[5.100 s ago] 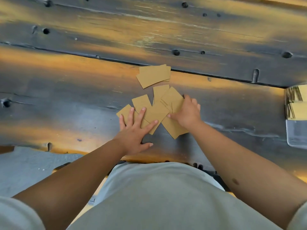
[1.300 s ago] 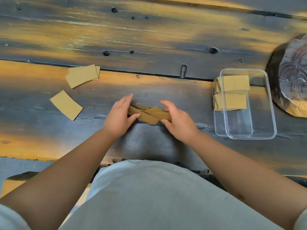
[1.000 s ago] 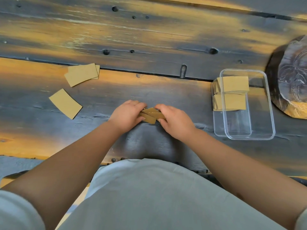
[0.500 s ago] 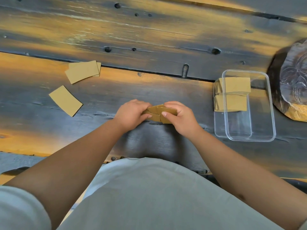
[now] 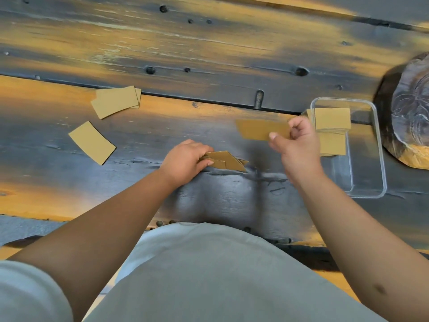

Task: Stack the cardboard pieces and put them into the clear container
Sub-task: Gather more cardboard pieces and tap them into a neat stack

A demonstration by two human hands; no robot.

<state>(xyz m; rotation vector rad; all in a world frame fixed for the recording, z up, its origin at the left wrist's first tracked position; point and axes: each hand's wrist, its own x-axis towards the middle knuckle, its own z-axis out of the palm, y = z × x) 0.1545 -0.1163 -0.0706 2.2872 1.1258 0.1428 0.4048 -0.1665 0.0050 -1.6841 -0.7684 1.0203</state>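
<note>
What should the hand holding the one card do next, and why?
Probably lay it back on the messy bunch that the left hand grips, lined up straight. The right hand pinches a single cardboard piece up off the table, the bunch's pieces stick out at angles, and the clear container holds only tidy stacks.

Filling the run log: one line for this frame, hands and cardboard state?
left hand holds messy stack on table | right hand holds one piece lifted | clear container part-filled | loose pieces left
</note>
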